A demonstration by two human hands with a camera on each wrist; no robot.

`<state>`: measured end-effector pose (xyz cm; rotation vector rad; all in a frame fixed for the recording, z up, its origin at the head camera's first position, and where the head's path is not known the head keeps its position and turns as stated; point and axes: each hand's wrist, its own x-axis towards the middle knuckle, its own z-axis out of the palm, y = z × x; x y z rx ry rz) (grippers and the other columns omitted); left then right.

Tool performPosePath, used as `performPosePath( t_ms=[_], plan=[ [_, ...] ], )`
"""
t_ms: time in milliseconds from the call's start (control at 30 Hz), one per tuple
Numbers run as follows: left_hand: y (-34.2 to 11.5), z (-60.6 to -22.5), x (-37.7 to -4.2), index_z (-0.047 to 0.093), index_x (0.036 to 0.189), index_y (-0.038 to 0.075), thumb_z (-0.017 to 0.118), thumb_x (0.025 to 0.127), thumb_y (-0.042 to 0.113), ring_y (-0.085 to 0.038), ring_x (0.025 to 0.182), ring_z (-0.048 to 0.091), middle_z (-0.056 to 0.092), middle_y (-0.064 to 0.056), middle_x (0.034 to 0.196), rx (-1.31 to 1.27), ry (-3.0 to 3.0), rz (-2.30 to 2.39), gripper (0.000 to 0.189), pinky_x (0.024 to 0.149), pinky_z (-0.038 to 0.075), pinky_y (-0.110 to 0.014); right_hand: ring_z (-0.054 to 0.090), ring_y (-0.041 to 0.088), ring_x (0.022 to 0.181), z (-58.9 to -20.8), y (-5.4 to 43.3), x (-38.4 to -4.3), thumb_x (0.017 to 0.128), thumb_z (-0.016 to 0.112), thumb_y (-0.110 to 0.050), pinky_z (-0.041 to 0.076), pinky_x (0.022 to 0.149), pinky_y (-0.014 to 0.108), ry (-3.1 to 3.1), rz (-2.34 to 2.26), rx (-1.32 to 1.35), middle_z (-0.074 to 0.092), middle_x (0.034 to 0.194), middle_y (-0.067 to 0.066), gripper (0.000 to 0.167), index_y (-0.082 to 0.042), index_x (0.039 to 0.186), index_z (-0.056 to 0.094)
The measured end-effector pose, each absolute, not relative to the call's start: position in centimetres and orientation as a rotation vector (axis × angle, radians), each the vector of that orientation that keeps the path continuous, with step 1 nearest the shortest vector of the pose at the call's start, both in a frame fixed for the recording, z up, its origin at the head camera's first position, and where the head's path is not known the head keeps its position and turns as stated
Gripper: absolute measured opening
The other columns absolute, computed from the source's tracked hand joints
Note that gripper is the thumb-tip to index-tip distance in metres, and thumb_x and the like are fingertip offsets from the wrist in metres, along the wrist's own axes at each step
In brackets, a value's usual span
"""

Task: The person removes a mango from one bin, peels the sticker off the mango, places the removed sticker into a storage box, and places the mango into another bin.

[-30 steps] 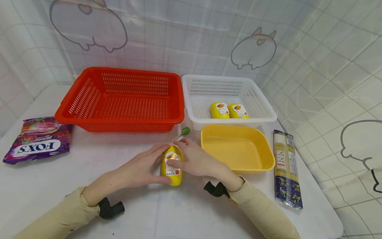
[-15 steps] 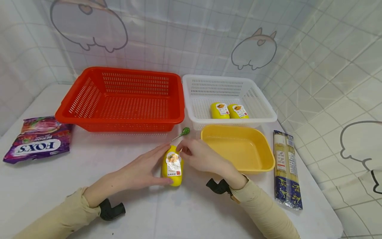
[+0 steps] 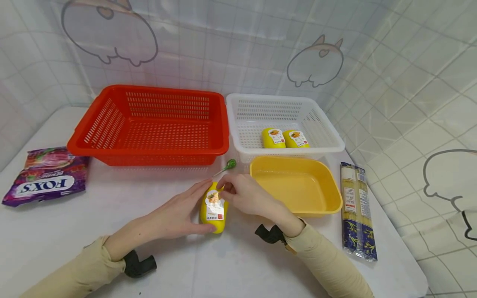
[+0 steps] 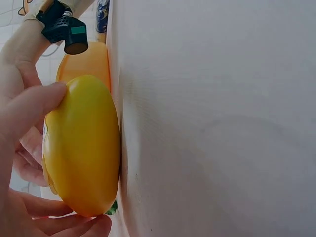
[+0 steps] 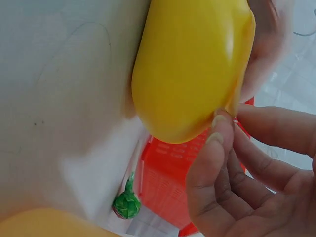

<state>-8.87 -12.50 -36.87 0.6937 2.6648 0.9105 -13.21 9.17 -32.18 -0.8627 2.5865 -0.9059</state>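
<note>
Yellow pack steadied left-handed, label edge pinched on the right

We've got the yellow pack (image 4: pixel 84 148) lying on the white table (image 3: pixel 208 269), label up, nearer us than the green-wrapped lollipop (image 3: pixel 231 164) and left of the yellow tray (image 3: pixel 298 190). The left hand (image 3: pixel 177 217) holds it, thumb at the near end, fingers round the far end. The right hand (image 3: pixel 247 194) has fingers and thumb drawn narrow, pinching the edge of the white label (image 3: pixel 215 212) by the far end.

Handling, our guess: fairly light, smooth and a bit slippery; shell looks firm, but we can't tell if it dents. Rounded underside may rock, so grip both ends or the long sides, off the label.

Long axis runs roughly straight away from the person. Label picture sits toward the far end, print toward the near one; which end counts as front, we can't tell.
</note>
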Motion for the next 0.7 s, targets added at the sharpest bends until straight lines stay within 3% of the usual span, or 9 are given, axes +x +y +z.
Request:
performPosePath(
  t_ms=[700],
  plan=[
    [-12.41, -36.96, -8.97, 0.026, 0.158, 0.007, 0.076, 0.074, 0.067, -0.035, 0.146, 0.034, 0.028, -0.013, 0.163, 0.69, 2.698, 0.909, 0.115, 0.111, 0.038, -0.06, 0.06, 0.012, 0.078, -31.93, 8.85, -13.02, 0.093, 0.071, -0.011, 0.054, 0.071, 0.021, 2.578, -1.0, -0.826, 0.067, 0.086, -0.002, 0.016, -0.005, 0.108, 0.072]
  ],
)
